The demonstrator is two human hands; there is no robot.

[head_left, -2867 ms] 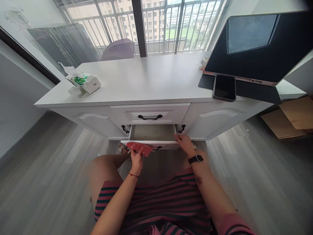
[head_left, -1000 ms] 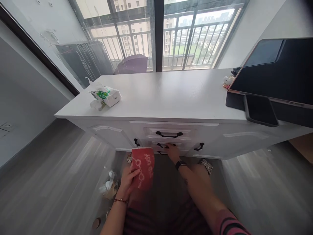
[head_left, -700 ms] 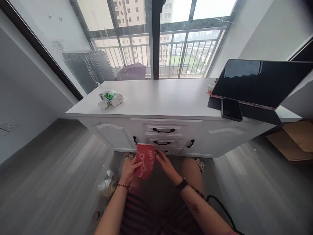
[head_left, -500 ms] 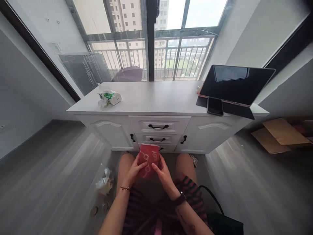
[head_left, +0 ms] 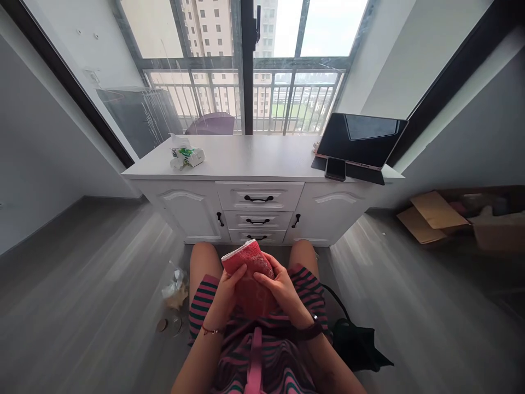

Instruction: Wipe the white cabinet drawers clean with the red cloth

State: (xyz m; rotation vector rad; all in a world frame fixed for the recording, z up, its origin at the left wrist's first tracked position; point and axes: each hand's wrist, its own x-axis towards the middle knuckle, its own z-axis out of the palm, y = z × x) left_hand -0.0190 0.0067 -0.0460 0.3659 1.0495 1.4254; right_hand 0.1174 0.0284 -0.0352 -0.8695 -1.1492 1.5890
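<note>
One red cloth point(head_left: 248, 257) hung over the striped clothes point(head_left: 203, 298), where I had it clamped in both left hand point(head_left: 225, 290) and right hand point(head_left: 286, 293), neither nearer, its white edge slanting forward toward the right.

A white cabinet point(head_left: 254, 156) carries a tissue pack point(head_left: 192, 157) at one end, a propped tablet point(head_left: 348, 141) and phone point(head_left: 335, 169) at the other; a crumpled plastic bag point(head_left: 176, 287), a small round object point(head_left: 162, 325), a black bag point(head_left: 356, 345) and an open cardboard box point(head_left: 438, 210) rest on the grey floor point(head_left: 106, 306).
</note>
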